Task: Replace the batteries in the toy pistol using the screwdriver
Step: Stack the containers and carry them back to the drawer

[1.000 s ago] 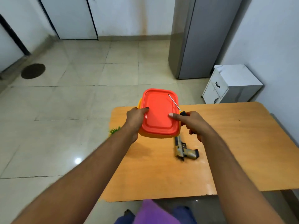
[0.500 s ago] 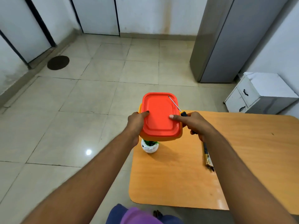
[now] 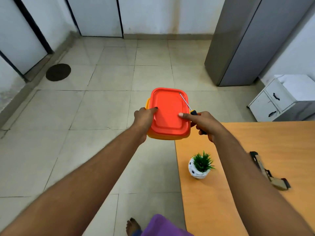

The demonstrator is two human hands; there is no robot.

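The toy pistol is tan with black parts and lies flat on the wooden table, its upper part hidden behind the right forearm. A lidded orange box is held past the table's left edge, over the floor. The left hand grips the box's left side, thumb on the lid. The right hand curls round the screwdriver handle, its thumb pressing the lid, the shaft lying across the lid's corner. A second ago the box hung above the table, close to the pistol; now it is clear of the table. One pistol, one screwdriver, one box, and one potted plant on the table, left of the pistol.
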